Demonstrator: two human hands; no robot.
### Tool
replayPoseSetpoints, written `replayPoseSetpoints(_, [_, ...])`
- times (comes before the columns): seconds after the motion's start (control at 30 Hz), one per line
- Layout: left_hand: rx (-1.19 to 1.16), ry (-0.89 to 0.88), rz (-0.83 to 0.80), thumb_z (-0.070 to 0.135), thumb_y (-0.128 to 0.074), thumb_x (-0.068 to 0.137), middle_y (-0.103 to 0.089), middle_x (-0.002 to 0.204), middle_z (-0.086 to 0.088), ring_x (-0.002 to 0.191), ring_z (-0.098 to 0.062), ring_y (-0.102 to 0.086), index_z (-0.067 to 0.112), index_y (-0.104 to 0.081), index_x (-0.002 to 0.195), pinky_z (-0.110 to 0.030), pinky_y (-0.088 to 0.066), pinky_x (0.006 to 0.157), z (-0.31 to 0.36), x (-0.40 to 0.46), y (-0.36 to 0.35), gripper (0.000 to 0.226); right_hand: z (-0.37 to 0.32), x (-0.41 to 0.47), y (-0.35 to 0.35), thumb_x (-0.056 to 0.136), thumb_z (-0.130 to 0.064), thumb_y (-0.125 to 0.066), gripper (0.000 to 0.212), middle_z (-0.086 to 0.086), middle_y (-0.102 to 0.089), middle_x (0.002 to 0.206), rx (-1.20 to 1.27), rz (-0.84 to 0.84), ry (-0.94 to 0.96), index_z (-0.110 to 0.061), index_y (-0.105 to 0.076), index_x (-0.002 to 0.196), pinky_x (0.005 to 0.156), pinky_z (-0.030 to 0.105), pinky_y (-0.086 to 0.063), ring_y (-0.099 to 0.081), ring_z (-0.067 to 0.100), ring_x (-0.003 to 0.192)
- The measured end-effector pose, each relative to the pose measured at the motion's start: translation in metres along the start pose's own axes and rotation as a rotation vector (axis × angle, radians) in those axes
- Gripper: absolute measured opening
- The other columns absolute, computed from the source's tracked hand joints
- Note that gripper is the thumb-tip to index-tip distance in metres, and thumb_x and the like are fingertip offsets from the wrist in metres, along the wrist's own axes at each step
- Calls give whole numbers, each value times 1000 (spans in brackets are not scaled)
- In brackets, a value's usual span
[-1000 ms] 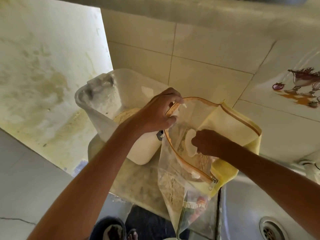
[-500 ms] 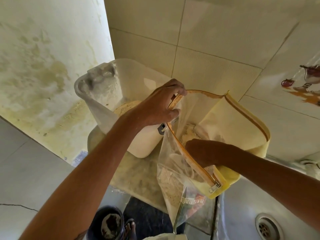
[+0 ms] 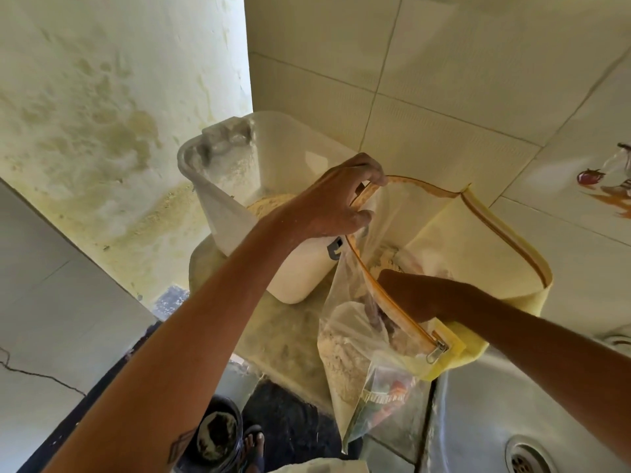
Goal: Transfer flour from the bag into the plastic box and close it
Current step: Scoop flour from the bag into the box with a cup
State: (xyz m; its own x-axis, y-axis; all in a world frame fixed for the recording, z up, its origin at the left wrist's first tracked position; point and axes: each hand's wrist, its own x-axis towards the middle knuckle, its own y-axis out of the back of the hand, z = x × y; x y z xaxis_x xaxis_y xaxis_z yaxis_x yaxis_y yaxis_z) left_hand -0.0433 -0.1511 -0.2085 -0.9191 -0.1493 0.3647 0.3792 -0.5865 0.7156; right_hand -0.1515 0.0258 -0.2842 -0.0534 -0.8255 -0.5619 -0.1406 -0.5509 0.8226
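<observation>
A clear and yellow zippered flour bag point(image 3: 478, 240) stands open on the stone counter, with flour showing through its clear front. My left hand point(image 3: 336, 206) grips the bag's near rim at the zipper edge and holds the mouth open. My right hand point(image 3: 406, 295) reaches down inside the bag; its fingers are hidden behind the zipper edge and the plastic, so I cannot tell what they hold. To the left of the bag stands the translucent plastic box point(image 3: 239, 186), open, with a mound of flour inside. No lid is in view.
A steel sink point(image 3: 512, 421) with a drain lies at the lower right. The tiled wall point(image 3: 426, 97) is just behind the bag. The counter's edge point(image 3: 273, 363) drops to the floor, where a dark bucket point(image 3: 218, 435) and a sandalled foot show.
My right hand, which held a white scoop at the bag's mouth, has gone deeper into the bag. The left hand keeps its grip on the rim. The view has tilted down.
</observation>
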Motion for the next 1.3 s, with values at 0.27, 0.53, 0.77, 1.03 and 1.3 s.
replayPoseSetpoints(0.27, [0, -6, -10, 12, -83, 78, -55, 134, 5, 121, -6, -52, 13, -61, 132, -20, -44, 103, 1, -4, -1, 59, 3, -31, 34, 76, -12, -81, 13, -9, -71, 86, 161, 122, 41, -20, -78, 85, 76, 24, -54, -65, 3, 76])
replayPoseSetpoints(0.53, [-69, 57, -11, 17, -83, 80, -57, 131, 15, 114, 2, -54, 25, -65, 130, -5, -41, 83, 7, -9, 4, 54, 22, -64, 45, 70, -8, -89, 24, -20, -70, 80, 378, 281, 17, -29, -77, 76, 78, 28, -60, -70, 2, 75])
replayPoseSetpoints(0.77, [-152, 53, 50, 18, -82, 85, -60, 129, 16, 102, -1, -65, 31, -67, 124, -19, -58, 71, 11, -6, 6, 44, 36, -105, 57, 70, -6, -89, 25, -17, -74, 80, 511, 476, 25, -26, -80, 81, 73, 16, -52, -69, 4, 73])
replayPoseSetpoints(1.03, [-73, 98, 182, 26, -73, 95, -66, 122, 12, 94, -4, -69, 25, -69, 118, -13, -51, 70, -5, -11, 39, 24, 47, -130, 83, 73, 3, -85, 21, 6, -77, 86, 682, 555, 133, -13, -81, 87, 82, 47, -61, -74, 25, 81])
replayPoseSetpoints(1.3, [103, 293, 335, 22, -76, 92, -71, 114, 12, 77, 5, -66, 22, -71, 110, -7, -49, 68, -52, -24, 96, 19, 38, -124, 124, 65, -6, -84, 20, 24, -75, 88, 848, 618, 302, -7, -80, 85, 71, 35, -63, -72, 44, 79])
